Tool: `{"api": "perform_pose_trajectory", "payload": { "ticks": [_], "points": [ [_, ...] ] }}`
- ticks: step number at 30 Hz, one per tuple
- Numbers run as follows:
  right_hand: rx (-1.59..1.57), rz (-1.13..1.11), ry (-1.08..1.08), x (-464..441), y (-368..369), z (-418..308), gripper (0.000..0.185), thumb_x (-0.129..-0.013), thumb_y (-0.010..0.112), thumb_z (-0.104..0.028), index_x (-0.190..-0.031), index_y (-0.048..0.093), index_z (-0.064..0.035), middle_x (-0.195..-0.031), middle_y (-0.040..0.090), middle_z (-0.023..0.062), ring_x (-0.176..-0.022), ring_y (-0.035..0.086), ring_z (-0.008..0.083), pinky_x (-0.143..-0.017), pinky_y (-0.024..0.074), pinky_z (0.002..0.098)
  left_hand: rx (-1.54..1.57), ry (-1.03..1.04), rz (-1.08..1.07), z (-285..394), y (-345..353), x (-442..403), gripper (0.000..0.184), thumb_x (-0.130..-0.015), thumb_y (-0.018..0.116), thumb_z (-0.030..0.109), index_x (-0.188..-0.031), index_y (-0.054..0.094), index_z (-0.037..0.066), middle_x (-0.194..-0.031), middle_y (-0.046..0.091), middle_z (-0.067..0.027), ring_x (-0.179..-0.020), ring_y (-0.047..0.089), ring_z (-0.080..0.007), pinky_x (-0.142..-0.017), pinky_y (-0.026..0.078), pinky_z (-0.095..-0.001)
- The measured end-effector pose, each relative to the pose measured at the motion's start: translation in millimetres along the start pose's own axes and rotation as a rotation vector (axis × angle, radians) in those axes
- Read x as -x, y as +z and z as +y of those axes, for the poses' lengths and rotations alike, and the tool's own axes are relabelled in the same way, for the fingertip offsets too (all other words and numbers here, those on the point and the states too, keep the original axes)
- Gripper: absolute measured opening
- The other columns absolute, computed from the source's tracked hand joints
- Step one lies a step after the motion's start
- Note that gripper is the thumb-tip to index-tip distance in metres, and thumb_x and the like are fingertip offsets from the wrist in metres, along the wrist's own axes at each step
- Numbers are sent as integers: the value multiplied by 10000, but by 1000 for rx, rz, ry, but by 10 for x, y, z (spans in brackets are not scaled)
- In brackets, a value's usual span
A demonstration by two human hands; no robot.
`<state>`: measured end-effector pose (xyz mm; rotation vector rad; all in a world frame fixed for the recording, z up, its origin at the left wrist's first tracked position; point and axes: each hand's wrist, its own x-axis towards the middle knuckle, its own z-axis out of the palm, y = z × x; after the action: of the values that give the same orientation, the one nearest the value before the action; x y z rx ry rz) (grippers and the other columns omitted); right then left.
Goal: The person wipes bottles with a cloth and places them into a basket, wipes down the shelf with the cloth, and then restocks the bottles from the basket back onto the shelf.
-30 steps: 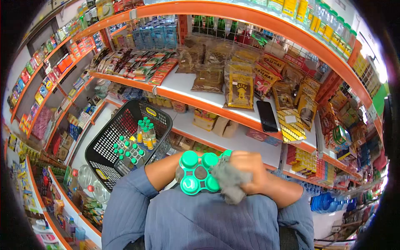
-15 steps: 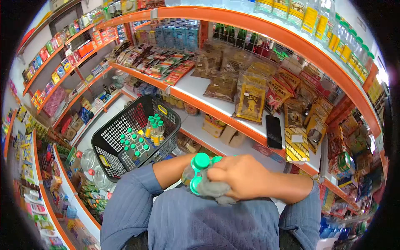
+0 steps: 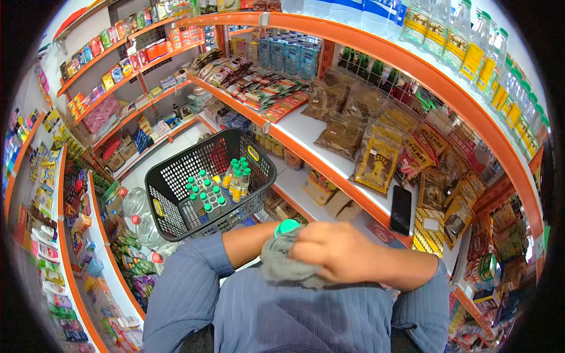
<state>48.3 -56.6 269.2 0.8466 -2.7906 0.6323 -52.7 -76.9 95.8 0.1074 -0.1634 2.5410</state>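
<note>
In front of my chest, a green-capped bottle shows only its cap and neck. My left hand holds it from below, with its fingers hidden behind the bottle and the cloth. A grey cloth is bunched over the bottle just under the cap. My right hand is closed on this cloth and presses it against the bottle, a little blurred. Beyond my left forearm, a black plastic basket holds several small bottles with green caps.
A shelf with an orange edge runs across in front, bearing brown packets and a black phone. Glass bottles line the upper shelf. Large clear plastic bottles stand left of the basket. More stocked shelves are at the left.
The cloth has shifted up and left over the bottles, so only one green cap shows instead of several. My right hand stays closed on it. The view has turned slightly left.
</note>
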Motion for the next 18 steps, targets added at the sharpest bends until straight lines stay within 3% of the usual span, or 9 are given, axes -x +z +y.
{"api": "perform_pose_trajectory", "payload": {
  "ticks": [3,4,5,6,8,11,13,16,18],
  "points": [
    [-284,194,128,138,-152,182,320,-588,601,-21,-907,576,-20,-822,571,121,-802,579,291,-700,474,386,81,176,21,-53,-49,-86,297,-867,546,238,-1103,548,58,-1071,603,-98,-989,591,-186,-833,490,-302],
    [-237,284,210,225,-266,259,279,-606,597,1,-885,600,-11,-851,607,108,-815,597,262,-716,473,357,111,237,25,-193,-51,-132,299,-868,545,241,-1105,547,58,-1071,602,-99,-989,591,-187,-833,489,-302],
    [-354,464,434,321,-349,249,219,-663,613,-36,-880,623,-11,-843,624,88,-801,602,224,-722,470,344,142,296,32,-50,-107,-84,301,-869,544,244,-1106,545,58,-1072,602,-99,-990,590,-188,-834,489,-303],
    [-403,677,478,324,-404,304,197,-716,642,-115,-886,632,-17,-869,626,88,-839,591,200,-732,466,330,172,352,40,-32,-124,-123,304,-870,543,246,-1108,544,58,-1073,602,-100,-990,590,-189,-834,489,-303],
    [-394,947,346,261,-466,241,271,-736,671,-241,-901,634,-30,-915,604,115,-867,583,234,-735,467,345,226,455,58,-57,-158,-138,309,-872,540,252,-1112,542,58,-1075,601,-101,-991,590,-192,-835,489,-304],
    [52,251,88,-36,-495,70,366,-734,678,-351,-997,593,-111,-1010,531,138,-883,565,320,-760,474,383,300,600,80,-475,-129,-377,316,-875,536,261,-1117,539,58,-1077,600,-102,-993,590,-196,-837,488,-305],
    [94,3,-30,-238,-218,59,349,-720,650,-263,-1017,553,-108,-969,519,130,-856,578,314,-714,484,409,347,692,96,-455,-205,-340,321,-877,534,267,-1121,537,58,-1079,599,-104,-994,590,-198,-838,488,-306],
    [115,-226,67,-435,-108,59,350,-719,626,-257,-1015,551,-85,-942,520,120,-796,592,318,-709,486,417,416,830,116,-545,-261,-346,329,-880,530,276,-1126,534,58,-1082,598,-105,-995,590,-202,-839,488,-307],
    [27,-155,86,-492,-39,142,306,-765,600,-277,-961,573,-43,-890,562,129,-769,592,354,-718,477,432,459,919,139,-575,-311,-468,334,-882,527,281,-1130,531,58,-1083,598,-106,-996,590,-204,-840,488,-307]
  ]
}}
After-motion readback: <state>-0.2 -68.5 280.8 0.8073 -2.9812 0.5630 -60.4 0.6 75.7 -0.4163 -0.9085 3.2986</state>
